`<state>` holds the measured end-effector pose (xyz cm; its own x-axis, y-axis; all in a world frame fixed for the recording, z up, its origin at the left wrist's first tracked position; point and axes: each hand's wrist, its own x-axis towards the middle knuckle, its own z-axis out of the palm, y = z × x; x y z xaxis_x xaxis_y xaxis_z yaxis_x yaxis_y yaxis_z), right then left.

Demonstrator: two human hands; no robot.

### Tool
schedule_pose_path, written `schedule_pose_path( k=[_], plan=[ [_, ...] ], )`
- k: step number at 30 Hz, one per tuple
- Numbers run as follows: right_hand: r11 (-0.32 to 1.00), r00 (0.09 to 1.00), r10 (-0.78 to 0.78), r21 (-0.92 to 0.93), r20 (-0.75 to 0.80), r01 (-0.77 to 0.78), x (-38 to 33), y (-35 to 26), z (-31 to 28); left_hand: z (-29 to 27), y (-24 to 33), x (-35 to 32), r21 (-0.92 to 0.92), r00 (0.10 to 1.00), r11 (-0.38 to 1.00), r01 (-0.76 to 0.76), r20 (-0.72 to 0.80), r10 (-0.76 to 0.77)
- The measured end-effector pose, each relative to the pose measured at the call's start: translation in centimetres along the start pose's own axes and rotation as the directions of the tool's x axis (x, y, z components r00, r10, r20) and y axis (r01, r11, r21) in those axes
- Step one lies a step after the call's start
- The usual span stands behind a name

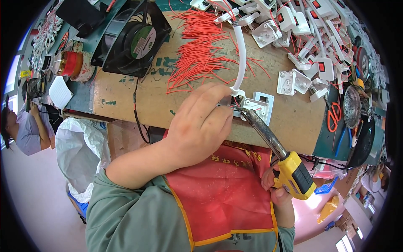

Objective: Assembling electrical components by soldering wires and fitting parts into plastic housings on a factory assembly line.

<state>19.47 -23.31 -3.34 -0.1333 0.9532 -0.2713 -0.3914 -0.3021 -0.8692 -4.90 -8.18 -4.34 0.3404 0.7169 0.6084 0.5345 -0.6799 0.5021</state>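
Note:
My left hand (pixel 201 124) is closed, its fingertips pressed together at the left side of an open white plastic switch housing (pixel 262 108). What lies between those fingertips is hidden; a bit of red wire shows beside them. From the housing a thick white cable (pixel 241 59) curves up and away. In my right hand (pixel 275 185) is a yellow and black soldering gun (pixel 296 176), held by its grip. Its dark metal barrel slants up to the left, and the tip is at the inside of the housing, close to my left fingers.
Cut red wires (pixel 201 46) lie piled on the cardboard sheet (pixel 294 122). White housings (pixel 321 69) with red switches crowd the back right. Red-handled scissors (pixel 334 115) lie at right. A black fan (pixel 134 40) stands back left, near a jar (pixel 69 63). Another person (pixel 29 130) sits far left.

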Motion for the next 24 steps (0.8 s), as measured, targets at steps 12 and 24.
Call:
schedule_pose_path(
  k=[12,24],
  plan=[
    [0.996,0.998,0.033,-0.078,-0.047,-0.037,0.25,0.17,0.58,-0.14,0.06,0.11,0.023,0.999,1.0,-0.014,0.031,0.013],
    [0.997,0.998,0.042,-0.07,-0.039,-0.045,0.57,0.12,0.64,-0.22,0.11,0.17,0.013,0.999,1.0,-0.003,0.043,0.003]
  ],
)
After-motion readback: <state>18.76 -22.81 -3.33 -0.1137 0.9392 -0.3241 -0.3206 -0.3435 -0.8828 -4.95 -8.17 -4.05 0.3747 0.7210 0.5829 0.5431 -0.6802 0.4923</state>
